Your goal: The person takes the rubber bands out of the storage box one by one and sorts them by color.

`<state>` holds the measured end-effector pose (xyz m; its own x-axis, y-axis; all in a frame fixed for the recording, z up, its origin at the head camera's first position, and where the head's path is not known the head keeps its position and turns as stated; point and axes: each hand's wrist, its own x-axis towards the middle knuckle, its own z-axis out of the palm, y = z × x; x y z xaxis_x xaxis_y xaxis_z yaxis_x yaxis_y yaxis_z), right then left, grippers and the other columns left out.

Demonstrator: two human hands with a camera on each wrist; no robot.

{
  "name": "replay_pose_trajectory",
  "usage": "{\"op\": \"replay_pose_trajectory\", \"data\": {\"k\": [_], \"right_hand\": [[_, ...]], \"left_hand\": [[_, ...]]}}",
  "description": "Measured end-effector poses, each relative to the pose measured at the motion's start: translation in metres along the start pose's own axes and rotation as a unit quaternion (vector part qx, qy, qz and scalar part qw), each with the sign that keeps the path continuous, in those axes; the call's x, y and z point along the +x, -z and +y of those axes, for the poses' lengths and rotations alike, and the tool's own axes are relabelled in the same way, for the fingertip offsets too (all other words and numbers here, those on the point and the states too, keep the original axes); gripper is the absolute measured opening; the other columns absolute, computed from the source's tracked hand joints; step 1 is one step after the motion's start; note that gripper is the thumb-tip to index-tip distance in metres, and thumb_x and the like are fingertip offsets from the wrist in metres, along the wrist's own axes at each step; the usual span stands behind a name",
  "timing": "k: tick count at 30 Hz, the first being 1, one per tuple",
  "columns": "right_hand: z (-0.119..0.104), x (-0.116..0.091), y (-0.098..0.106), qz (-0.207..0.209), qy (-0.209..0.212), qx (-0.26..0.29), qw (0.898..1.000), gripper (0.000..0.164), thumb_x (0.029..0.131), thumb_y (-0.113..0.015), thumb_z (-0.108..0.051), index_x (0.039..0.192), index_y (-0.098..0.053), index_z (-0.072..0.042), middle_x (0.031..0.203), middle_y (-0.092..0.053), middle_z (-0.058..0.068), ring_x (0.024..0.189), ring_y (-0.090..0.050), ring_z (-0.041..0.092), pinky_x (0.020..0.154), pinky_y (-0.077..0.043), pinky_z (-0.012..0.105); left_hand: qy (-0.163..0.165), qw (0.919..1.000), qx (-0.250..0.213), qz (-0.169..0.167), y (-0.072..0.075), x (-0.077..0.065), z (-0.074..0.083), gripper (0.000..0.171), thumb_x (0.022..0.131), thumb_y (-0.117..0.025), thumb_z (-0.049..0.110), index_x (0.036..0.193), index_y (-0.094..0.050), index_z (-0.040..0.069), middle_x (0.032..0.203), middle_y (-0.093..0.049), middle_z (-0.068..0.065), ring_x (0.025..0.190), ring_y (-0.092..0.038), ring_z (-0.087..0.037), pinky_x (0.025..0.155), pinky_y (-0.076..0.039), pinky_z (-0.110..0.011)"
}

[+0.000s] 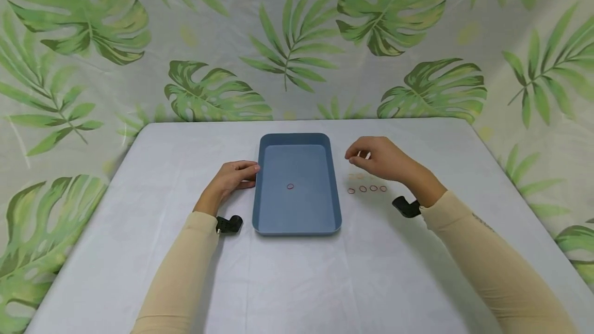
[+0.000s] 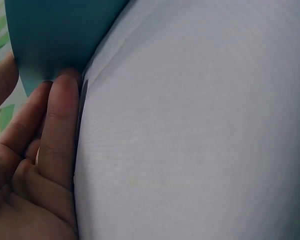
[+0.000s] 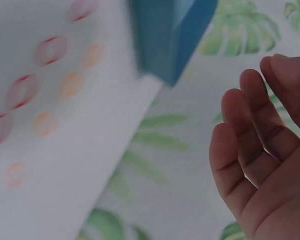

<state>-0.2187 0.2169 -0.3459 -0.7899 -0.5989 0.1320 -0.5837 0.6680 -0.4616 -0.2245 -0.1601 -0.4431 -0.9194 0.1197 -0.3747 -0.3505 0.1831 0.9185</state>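
Observation:
A blue rectangular tray [image 1: 297,220] lies on the white-covered table, with one small red rubber band [image 1: 287,186] on its floor. My left hand [image 1: 233,175] rests at the tray's left side. Its extended fingers [image 2: 60,125] touch the outer wall in the left wrist view. To the right of the tray, my right hand [image 1: 382,159] is raised above the table, fingers loosely bent, thumb near the index finger; no item shows between them. Below it lies a row of several red rubber bands [image 1: 363,186], and behind these a row of pale orange ones [image 3: 71,85], blurred in the right wrist view.
The white tablecloth [image 1: 297,282] extends around the tray to the table's edges. A leaf-patterned curtain [image 1: 213,30] hangs behind and at both sides. Black wrist cameras [image 1: 406,206] sit under both wrists.

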Motion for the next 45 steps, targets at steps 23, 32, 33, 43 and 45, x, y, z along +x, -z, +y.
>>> {"op": "replay_pose_trajectory", "data": {"k": [23,32,33,43,45], "right_hand": [[-0.074,0.098,-0.056,-0.158,0.026,-0.066,0.985,0.021,0.096,-0.061,-0.009,0.112,-0.074,-0.008,0.112,-0.073,0.007,0.104,-0.067,0.024,0.090,-0.058,0.039],[-0.068,0.108,-0.085,-0.181,0.021,-0.053,0.982,0.020,0.094,-0.060,-0.005,0.106,-0.075,-0.007,0.106,-0.074,0.008,0.100,-0.068,0.023,0.088,-0.058,0.037],[-0.068,0.109,-0.088,-0.183,0.022,-0.055,0.981,0.019,0.094,-0.060,-0.005,0.105,-0.075,-0.007,0.106,-0.074,0.008,0.099,-0.068,0.022,0.087,-0.058,0.036],[-0.064,0.106,-0.103,-0.191,0.005,-0.077,0.979,0.018,0.088,-0.064,-0.003,0.100,-0.076,-0.009,0.101,-0.073,0.007,0.090,-0.064,0.019,0.085,-0.057,0.035],[-0.063,0.105,-0.104,-0.194,0.000,-0.071,0.978,0.016,0.089,-0.066,-0.005,0.101,-0.076,-0.009,0.102,-0.073,0.007,0.092,-0.064,0.020,0.086,-0.057,0.036]], "left_hand": [[-0.003,1.0000,0.003,0.000,0.005,-0.001,-0.010,0.051,0.097,-0.065,0.028,0.141,-0.055,0.003,0.139,-0.056,-0.019,0.097,-0.064,-0.008,0.088,-0.060,-0.022],[0.007,0.9999,-0.006,-0.004,0.006,-0.001,-0.009,0.050,0.097,-0.066,0.027,0.140,-0.056,0.004,0.137,-0.059,-0.016,0.094,-0.065,-0.006,0.084,-0.060,-0.021],[0.007,0.9999,-0.006,-0.005,0.006,0.000,-0.009,0.050,0.097,-0.066,0.027,0.141,-0.056,0.005,0.137,-0.059,-0.016,0.095,-0.065,-0.006,0.084,-0.060,-0.021],[0.001,0.9999,-0.007,-0.010,0.004,0.004,-0.005,0.050,0.096,-0.067,0.027,0.140,-0.056,0.005,0.133,-0.061,-0.015,0.094,-0.066,-0.005,0.085,-0.060,-0.021],[-0.001,0.9999,-0.007,-0.009,0.004,0.003,-0.003,0.050,0.097,-0.067,0.026,0.140,-0.056,0.005,0.133,-0.061,-0.015,0.094,-0.065,-0.006,0.085,-0.060,-0.022]]}}
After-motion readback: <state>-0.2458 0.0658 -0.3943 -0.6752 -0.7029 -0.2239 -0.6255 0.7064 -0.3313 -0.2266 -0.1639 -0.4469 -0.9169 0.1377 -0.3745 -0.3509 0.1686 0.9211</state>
